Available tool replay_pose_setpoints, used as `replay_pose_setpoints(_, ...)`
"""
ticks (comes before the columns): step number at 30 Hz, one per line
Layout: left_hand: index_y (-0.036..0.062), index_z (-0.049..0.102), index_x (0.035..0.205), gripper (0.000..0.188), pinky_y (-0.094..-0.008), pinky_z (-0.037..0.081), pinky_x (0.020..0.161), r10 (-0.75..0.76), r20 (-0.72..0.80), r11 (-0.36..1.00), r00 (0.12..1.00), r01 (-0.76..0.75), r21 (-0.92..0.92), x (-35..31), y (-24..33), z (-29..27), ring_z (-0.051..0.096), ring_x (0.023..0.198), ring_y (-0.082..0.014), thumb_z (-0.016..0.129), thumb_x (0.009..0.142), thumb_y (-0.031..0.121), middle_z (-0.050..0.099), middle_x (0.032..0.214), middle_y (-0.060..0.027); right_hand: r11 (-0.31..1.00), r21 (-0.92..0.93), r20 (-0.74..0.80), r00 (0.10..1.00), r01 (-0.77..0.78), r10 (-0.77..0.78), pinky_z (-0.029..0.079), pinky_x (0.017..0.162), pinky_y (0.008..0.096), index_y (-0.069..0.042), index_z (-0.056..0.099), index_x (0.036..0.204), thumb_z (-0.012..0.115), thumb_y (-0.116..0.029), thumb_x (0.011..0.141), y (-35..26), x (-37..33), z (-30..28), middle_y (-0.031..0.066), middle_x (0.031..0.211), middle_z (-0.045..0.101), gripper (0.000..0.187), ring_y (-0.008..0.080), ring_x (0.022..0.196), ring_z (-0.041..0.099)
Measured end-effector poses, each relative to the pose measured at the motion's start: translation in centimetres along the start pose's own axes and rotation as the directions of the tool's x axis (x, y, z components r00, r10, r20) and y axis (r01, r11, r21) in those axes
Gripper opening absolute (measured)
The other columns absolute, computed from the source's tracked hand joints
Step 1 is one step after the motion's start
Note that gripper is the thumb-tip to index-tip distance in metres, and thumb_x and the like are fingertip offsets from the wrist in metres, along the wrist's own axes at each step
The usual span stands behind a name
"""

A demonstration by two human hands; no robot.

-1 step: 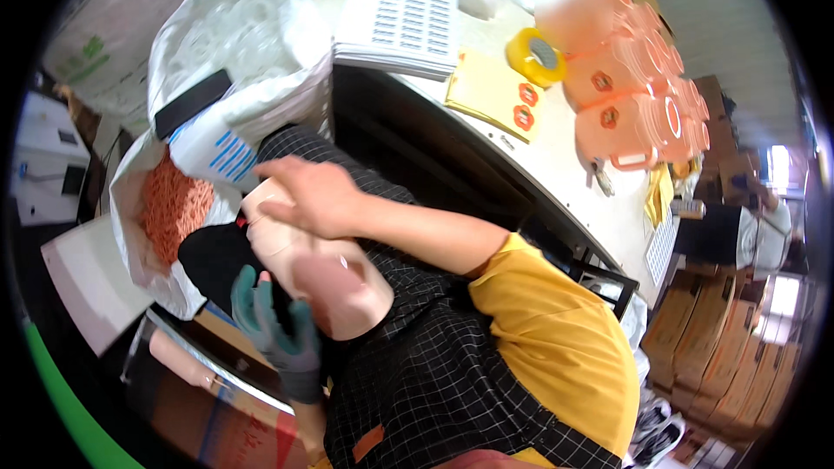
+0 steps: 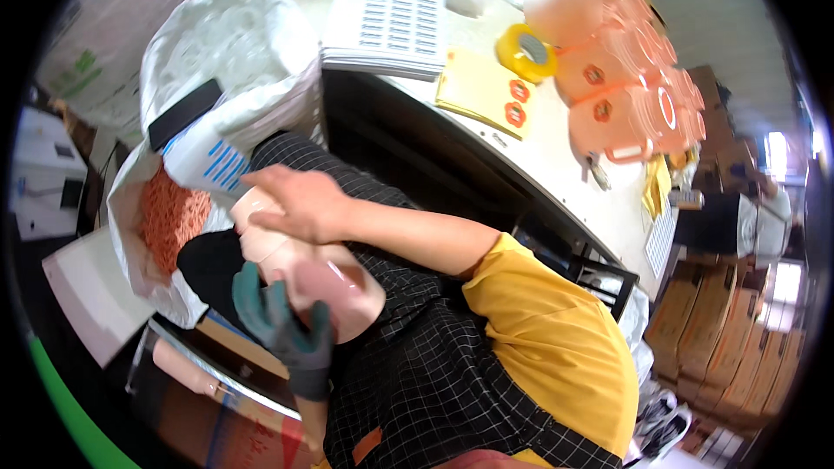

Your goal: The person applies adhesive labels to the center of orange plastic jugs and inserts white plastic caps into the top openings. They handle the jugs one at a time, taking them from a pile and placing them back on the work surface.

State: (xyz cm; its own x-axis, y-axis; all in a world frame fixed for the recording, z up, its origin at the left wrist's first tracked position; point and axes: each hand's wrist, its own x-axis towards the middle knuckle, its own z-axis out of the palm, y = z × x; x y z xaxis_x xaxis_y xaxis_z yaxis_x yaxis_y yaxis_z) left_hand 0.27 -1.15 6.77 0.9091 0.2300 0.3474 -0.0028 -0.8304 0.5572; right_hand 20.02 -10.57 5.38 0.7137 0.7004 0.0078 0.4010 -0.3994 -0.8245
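A smooth, glossy peach-coloured object [image 2: 268, 246], roughly cylindrical with a darker mauve patch, lies slantwise across my lap; its exact kind is unclear. My bare right hand [image 2: 304, 204] grips its far left end, thumb and fingers spanning the top. My left hand [image 2: 287, 326], in a grey-green glove, is against its near side with the fingers spread apart. Part of the object's lower side is hidden behind the glove. Beneath it are my dark checked apron [image 2: 408, 382] and black cloth.
On the left stand a white sack of clear plastic pieces [image 2: 156, 61], a phone-like black slab [image 2: 184, 113], and a bag of orange-pink shreds [image 2: 174, 217]. The table holds label sheets [image 2: 387, 17], yellow tape [image 2: 526, 52], and several peach jugs [image 2: 617, 122]. A peach cylinder [image 2: 184, 369] lies lower left.
My gloved left hand has shifted right and now overlaps the object's near side. My right hand stays at the far end. The whole view has shifted slightly.
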Motion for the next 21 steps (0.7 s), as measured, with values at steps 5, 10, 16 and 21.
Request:
replay_pose_setpoints(5, 0.009, 0.056, 0.146, 0.063, -0.0673, 0.028, 0.12, 0.037, 0.105, 0.98, 0.994, -0.057, 0.191, -0.8, -1.7, 3.1, 0.028, 0.151, -0.0548, 0.065, 0.097, 0.049, 0.035, 0.164, -0.0281, 0.996, -0.036, -0.363, 0.93, -0.079, 0.061, 0.058, 0.094, 0.0408, -0.006, 0.075, 0.119, 0.081, -0.022, 0.089, 6.1, -7.0, -6.8, 0.0165, 0.11, 0.075, 0.034, 0.0318, 0.104, 0.072)
replay_pose_setpoints(10, 0.0075, 0.065, 0.136, 0.049, -0.0593, 0.033, 0.119, -0.018, 0.091, 0.996, 0.996, 0.01, 0.085, -0.9, -3.6, 2.3, 0.038, 0.146, -0.0459, 0.067, 0.098, 0.038, 0.043, 0.16, -0.024, 0.655, -0.093, -0.955, 0.253, -0.75, 0.154, 0.053, 0.092, 0.0477, -0.001, 0.07, 0.115, 0.064, -0.01, 0.094, 21.2, -27.0, -20.0, 0.0221, 0.112, 0.071, 0.023, 0.0402, 0.107, 0.068)
replay_pose_setpoints(16, 0.0044, 0.069, 0.113, 0.031, -0.0512, 0.045, 0.103, 0.026, 0.124, 0.976, 0.992, -0.052, 0.211, 5.1, -3.8, -0.3, 0.057, 0.119, -0.0404, 0.077, 0.088, 0.021, 0.063, 0.131, -0.0192, 0.333, -0.338, -0.876, 0.423, -0.88, 0.231, 0.052, 0.103, 0.0482, -0.001, 0.065, 0.134, 0.057, -0.009, 0.1, 25.1, -37.7, -25.7, 0.0214, 0.131, 0.068, 0.036, 0.0396, 0.121, 0.065)
replay_pose_setpoints(21, 0.006, 0.065, 0.128, 0.045, -0.0536, 0.04, 0.114, 0.146, 0.162, 0.98, 0.976, -0.165, 0.114, 9.9, -2.6, 0.8, 0.056, 0.128, -0.0398, 0.078, 0.09, 0.025, 0.062, 0.138, -0.0159, 0.497, -0.347, -0.898, 0.435, -0.795, 0.069, 0.056, 0.094, 0.0434, -0.008, 0.067, 0.134, 0.058, -0.003, 0.099, 21.8, -36.2, -22.2, 0.0175, 0.116, 0.074, 0.037, 0.038, 0.108, 0.069)
